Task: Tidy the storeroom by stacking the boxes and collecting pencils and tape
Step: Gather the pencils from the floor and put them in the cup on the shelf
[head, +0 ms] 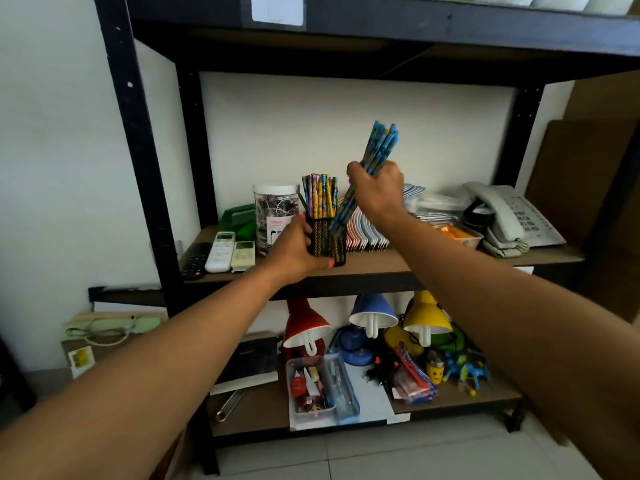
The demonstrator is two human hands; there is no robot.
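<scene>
Soft daylight brightens the white wall [346, 133] while the black shelf frame [381, 26] and lower shelf [450, 396] sit in murky shadow, the wide lens bowing the uprights at the edges and the raised pencils [381, 147] slightly motion-blurred.

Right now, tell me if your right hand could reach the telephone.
Probably not yet: the right hand grips a bundle of pencils. The telephone lies unobstructed further right on the same shelf.

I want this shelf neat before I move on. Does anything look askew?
Yes: the blue pencils in the right hand lean slanted, not yet upright in the black pencil cup that the left hand grips.
</scene>
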